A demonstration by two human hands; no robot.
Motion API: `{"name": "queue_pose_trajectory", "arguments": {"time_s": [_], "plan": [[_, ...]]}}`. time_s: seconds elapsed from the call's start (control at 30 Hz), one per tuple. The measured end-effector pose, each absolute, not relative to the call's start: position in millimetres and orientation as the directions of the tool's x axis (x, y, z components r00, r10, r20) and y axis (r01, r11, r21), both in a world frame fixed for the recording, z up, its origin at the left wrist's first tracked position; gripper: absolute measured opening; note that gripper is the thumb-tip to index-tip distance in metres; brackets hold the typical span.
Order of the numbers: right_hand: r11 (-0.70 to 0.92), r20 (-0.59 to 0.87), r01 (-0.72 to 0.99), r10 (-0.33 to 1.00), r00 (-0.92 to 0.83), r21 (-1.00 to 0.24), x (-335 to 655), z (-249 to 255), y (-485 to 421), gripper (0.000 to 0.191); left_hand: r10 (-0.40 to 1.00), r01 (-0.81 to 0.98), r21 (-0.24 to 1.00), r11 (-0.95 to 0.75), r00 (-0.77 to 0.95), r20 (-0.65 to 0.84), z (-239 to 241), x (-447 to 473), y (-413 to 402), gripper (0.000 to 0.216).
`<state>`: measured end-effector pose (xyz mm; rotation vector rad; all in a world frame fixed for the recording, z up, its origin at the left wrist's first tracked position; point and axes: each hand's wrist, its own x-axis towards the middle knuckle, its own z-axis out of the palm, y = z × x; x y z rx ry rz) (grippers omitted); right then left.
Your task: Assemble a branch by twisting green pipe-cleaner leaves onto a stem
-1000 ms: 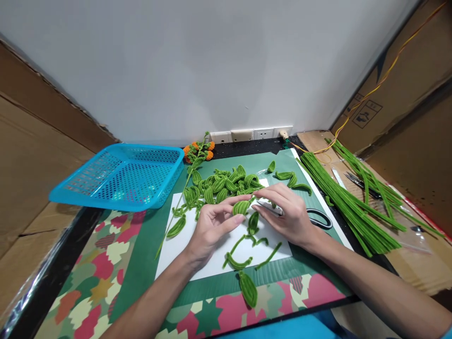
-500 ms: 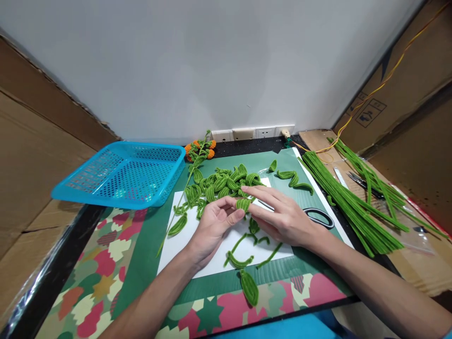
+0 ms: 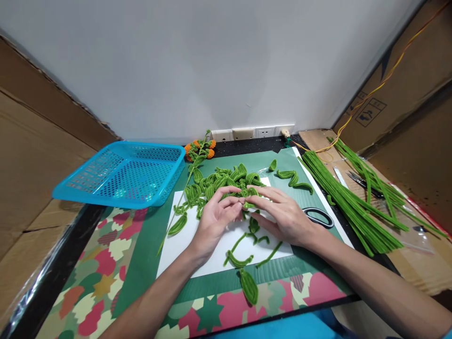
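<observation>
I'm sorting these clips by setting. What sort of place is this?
Probably a handicraft workbench: a bundle of straight green pipe cleaners, a pile of folded green pipe-cleaner leaves, black-handled scissors and a blue perforated plastic basket.

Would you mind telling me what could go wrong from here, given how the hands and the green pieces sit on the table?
1. Both hands, left hand and right hand, pinch a small green leaf piece at their fingertips; it may slip or lose its shape.
2. The scissors lie just beside the right wrist and might get knocked.
3. A finished leaf sits near the table's front edge; a forearm could sweep it off.
</observation>
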<state>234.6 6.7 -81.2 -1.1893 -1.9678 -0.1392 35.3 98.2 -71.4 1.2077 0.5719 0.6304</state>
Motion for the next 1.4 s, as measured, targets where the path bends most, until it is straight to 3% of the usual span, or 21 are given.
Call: {"name": "queue_pose_trajectory", "arguments": {"time_s": [0.13, 0.27, 0.5, 0.63, 1.0, 1.23, 1.4], "plan": [[0.579, 0.702, 0.753, 0.675, -0.227, -0.313, 238, -80, 6, 0.015, 0.690, -0.097, 0.993, 0.074, 0.723, 0.019, -76, 34, 98, 0.052], [0.593, 0.706, 0.726, 0.675, -0.214, -0.348, 239, -81, 6, 0.009, 0.663, -0.064, 0.997, -0.035, 0.745, 0.071, -79, 33, 100, 0.064], [0.584, 0.685, 0.708, 0.702, -0.195, -0.396, 236, -80, 6, 0.009, 0.703, -0.078, 0.990, -0.120, 0.697, 0.140, -74, 32, 98, 0.043], [0.561, 0.650, 0.692, 0.740, -0.173, -0.455, 235, -81, 5, 0.012, 0.762, -0.053, 0.989, -0.137, 0.632, 0.140, -68, 33, 94, 0.015], [0.440, 0.509, 0.584, 0.859, -0.053, -0.682, 231, -83, 1, 0.022, 0.783, -0.083, 0.995, 0.046, 0.622, 0.015, -67, 35, 96, 0.024], [0.437, 0.488, 0.518, 0.872, -0.042, -0.735, 230, -86, -1, 0.025, 0.735, -0.070, 0.981, 0.179, 0.673, -0.086, -67, 37, 95, 0.021], [0.308, 0.327, 0.368, 0.945, -0.010, -0.877, 228, -81, 0, 0.028, 0.695, -0.087, 0.953, 0.291, 0.704, -0.147, -66, 36, 94, 0.025]]}}
